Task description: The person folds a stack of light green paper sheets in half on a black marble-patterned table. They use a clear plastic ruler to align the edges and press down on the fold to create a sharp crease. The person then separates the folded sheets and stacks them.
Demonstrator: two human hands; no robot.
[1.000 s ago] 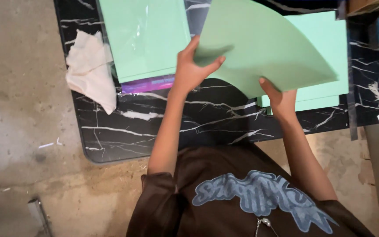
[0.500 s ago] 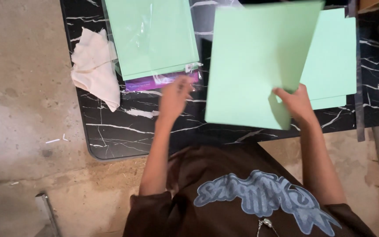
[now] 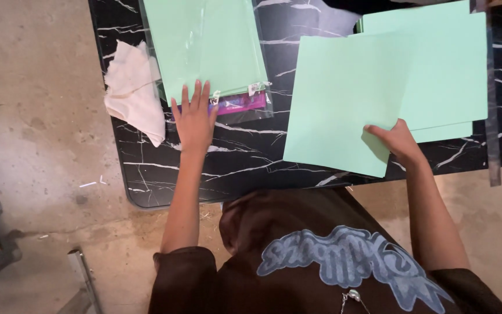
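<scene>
Left hand (image 3: 194,119) lies flat (fingers spread); right hand (image 3: 395,139) pinches, arms extended.

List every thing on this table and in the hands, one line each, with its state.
Left hand: flat, fingers spread, on the edge of the clear paper pack.
Right hand: pinching the lower edge of the loose green sheet.
Loose green sheet: flat, overlapping the stack.
Green paper stack: flat on the table.
Clear paper pack: flat, holding green sheets.
White cloth: crumpled at the table edge.

Right hand (image 3: 399,141) pinches 1 green sheet (image 3: 347,99); left hand (image 3: 194,119) seemingly rests on plastic-wrapped pack (image 3: 207,49).
</scene>
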